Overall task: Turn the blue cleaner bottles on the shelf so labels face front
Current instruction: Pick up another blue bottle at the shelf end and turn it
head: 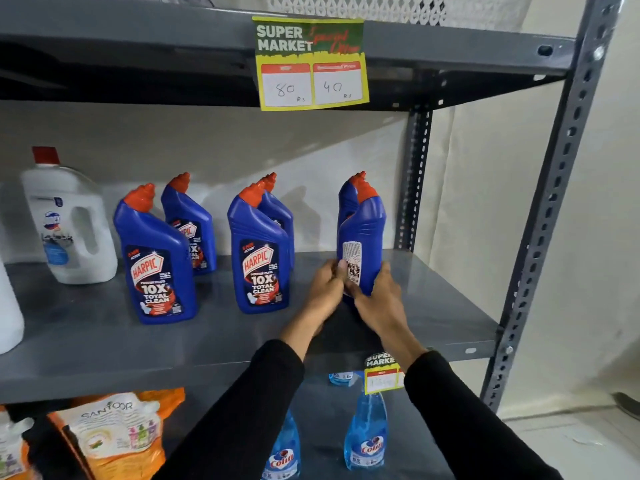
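Several blue cleaner bottles with orange caps stand on the grey middle shelf (pixel 214 341). The front left bottle (pixel 156 258) and the front middle bottle (pixel 259 258) show their front labels. Behind each stands another bottle (pixel 190 226), (pixel 280 213); the first shows its front label. At the right, a bottle (pixel 363 233) shows its white back label toward me. My left hand (pixel 327 285) and my right hand (pixel 377 296) hold its base from both sides. One more bottle (pixel 346 199) is partly hidden behind it.
A white jug with a red cap (pixel 69 220) stands at the left of the shelf. A yellow price tag (pixel 311 64) hangs from the shelf above. The shelf below holds orange refill pouches (pixel 117 434) and light-blue spray bottles (pixel 367 434). The metal upright (pixel 543 223) stands at the right.
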A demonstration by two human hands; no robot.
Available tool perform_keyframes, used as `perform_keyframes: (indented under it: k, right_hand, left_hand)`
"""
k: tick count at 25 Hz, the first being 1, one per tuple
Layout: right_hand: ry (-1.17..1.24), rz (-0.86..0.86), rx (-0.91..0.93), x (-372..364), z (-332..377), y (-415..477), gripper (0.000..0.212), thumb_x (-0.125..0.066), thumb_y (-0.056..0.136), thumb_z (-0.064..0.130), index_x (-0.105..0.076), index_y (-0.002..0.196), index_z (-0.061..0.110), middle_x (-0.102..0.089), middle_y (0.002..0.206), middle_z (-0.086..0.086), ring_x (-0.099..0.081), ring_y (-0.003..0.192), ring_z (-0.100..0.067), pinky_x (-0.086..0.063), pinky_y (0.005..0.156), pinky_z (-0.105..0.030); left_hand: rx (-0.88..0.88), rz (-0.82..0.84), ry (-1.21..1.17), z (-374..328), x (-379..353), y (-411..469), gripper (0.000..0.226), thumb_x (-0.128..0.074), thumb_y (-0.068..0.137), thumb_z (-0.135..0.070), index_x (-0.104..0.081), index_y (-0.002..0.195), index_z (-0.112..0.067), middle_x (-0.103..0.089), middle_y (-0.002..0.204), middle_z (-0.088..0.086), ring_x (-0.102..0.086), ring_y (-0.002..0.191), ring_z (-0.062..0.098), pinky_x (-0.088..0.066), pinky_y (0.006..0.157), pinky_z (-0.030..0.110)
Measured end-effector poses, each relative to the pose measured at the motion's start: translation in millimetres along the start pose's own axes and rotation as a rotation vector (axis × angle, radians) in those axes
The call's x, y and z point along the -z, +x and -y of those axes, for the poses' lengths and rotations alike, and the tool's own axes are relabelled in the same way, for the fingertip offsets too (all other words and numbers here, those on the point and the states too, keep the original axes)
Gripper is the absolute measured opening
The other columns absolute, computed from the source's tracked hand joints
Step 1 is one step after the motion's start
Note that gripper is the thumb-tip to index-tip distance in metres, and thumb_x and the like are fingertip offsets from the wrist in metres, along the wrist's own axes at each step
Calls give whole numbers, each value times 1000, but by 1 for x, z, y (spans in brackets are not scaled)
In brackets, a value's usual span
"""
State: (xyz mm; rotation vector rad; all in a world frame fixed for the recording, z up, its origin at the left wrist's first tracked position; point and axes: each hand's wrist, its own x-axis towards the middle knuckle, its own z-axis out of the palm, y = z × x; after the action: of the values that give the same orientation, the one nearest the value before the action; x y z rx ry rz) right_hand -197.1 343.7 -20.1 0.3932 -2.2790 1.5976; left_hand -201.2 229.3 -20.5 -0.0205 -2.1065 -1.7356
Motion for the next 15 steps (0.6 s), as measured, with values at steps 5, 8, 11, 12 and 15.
perform_keyframes:
  k: [5,8,11,12,15]
  right_hand:
    - [34,31,-23,-1,-6,6,38,-72,86,27,-44,111,24,-60,99,8,-61,84,-11,-44,61,-15]
    - [124,-37,6,0,0,6,41,-71,87,29,-45,118,23,-64,108,7,-66,96,-16,-57,76,-31]
    - [90,-121,105,5,8,2,49,-68,89,31,-41,129,25,-62,105,13,-66,89,-7,-59,74,-33]
    - [49,-150,144,6,11,0,55,-67,89,33,-38,136,27,-61,100,18,-64,82,-2,-58,71,-29]
    - [-108,-239,200,6,19,-4,70,-62,91,35,-23,149,36,-58,84,24,-57,64,2,-51,59,-25]
  left_hand:
    - [-87,-22,-9,0,3,-3,23,-44,101,-34,-54,121,-29,-68,106,-7,-66,101,9,-51,77,19]
    - [-199,-15,-84,-8,4,-9,32,-52,99,-28,-51,131,-31,-67,118,0,-65,110,12,-54,89,27]
    - [-332,-3,-134,-14,1,-16,48,-60,95,-30,-48,140,-19,-62,131,5,-61,118,13,-54,94,31]
    - [-351,7,-155,-17,-2,-19,50,-63,92,-34,-50,138,-20,-62,131,5,-62,118,12,-54,94,31]
    - [-353,22,-145,-33,-14,-21,46,-71,83,-43,-58,125,-30,-69,118,0,-67,107,12,-57,88,31]
